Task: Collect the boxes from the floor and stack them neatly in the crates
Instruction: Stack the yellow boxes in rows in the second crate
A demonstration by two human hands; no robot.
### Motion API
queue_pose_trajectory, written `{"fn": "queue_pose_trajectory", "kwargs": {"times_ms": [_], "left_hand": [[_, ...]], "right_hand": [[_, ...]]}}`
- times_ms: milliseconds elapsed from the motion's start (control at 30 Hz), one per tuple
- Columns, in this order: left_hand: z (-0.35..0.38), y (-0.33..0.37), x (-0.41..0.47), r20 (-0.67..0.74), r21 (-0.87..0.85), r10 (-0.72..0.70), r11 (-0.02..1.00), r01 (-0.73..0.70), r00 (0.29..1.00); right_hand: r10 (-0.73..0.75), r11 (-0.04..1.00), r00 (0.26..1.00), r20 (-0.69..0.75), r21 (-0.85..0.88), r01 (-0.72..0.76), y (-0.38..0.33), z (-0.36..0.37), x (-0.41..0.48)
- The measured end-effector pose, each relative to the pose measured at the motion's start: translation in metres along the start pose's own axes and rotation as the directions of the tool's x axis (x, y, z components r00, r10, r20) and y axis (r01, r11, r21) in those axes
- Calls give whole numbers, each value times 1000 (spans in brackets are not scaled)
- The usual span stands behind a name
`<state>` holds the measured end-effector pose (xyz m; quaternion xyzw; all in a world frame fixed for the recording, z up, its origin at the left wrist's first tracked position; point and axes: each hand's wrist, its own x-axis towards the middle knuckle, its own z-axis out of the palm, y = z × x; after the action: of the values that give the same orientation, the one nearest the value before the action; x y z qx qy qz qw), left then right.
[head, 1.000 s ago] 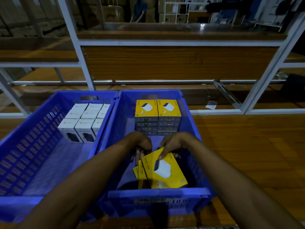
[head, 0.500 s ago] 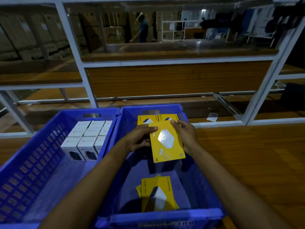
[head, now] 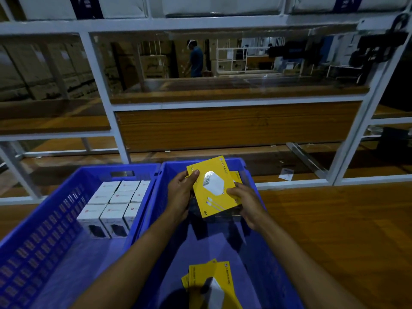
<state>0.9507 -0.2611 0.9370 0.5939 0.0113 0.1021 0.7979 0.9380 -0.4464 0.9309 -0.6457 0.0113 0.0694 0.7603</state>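
Note:
A yellow box (head: 214, 186) with a white charger picture is held tilted above the far end of the right blue crate (head: 260, 239). My left hand (head: 180, 197) grips its left edge, thumb on its face. My right hand (head: 246, 204) grips its lower right corner. Behind the box, the top of the stacked yellow boxes (head: 236, 176) peeks out; most of that stack is hidden. Loose yellow boxes (head: 209, 284) lie at the near end of the same crate. The left blue crate (head: 42, 237) holds rows of white boxes (head: 116, 204).
A white metal rack (head: 104, 97) with wooden shelves stands right behind the crates. Wooden floor (head: 345, 241) stretches to the right. A small packet (head: 286, 174) lies on the rack's bottom shelf. A person (head: 196, 59) stands far behind.
Both hands picked one yellow box from the loose pile at the crate's near end and carried it to the far end, above the stacked yellow boxes. The camera tilted upward.

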Motion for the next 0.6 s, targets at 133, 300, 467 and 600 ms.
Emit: {"fn": "queue_pose_trajectory", "kwargs": {"times_ms": [133,300,467,600], "left_hand": [[3,0,0,69,-13,-36,999,37,997],[10,-6,-2,91,53,-191,981,187,977],[13,-7,-1,160,17,-401,915,404,902],[6,-1,-2,160,-131,-437,879,458,885]], "right_hand": [[-34,997,999,-34,70,36,-5,1,-5],[-201,980,971,-131,-45,196,1,1,-5],[-613,642,790,-28,-600,478,12,12,-16],[-784,130,550,288,-790,600,16,29,-26]]}}
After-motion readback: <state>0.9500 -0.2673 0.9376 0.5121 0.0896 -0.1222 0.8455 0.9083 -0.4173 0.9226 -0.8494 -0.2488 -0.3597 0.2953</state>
